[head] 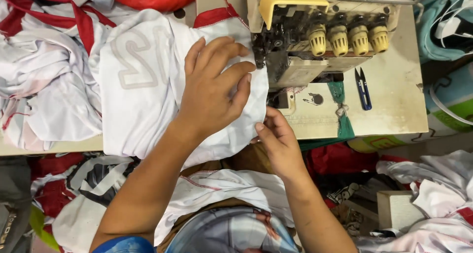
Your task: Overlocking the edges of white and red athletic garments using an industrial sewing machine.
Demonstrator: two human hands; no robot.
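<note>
The white garment (148, 85) lies on the desk (399, 95), its long axis running left to right, with the red-trimmed edge pointing at the sewing machine (320, 36). The left hand (214, 88) lies flat and open on the cloth, fingers spread, pressing it down. The right hand (278, 137) pinches the cloth's lower edge near the needle area, which the hands partly hide. The cloth is soft and wrinkled. Blue snips (363, 88) lie to the right.
</note>
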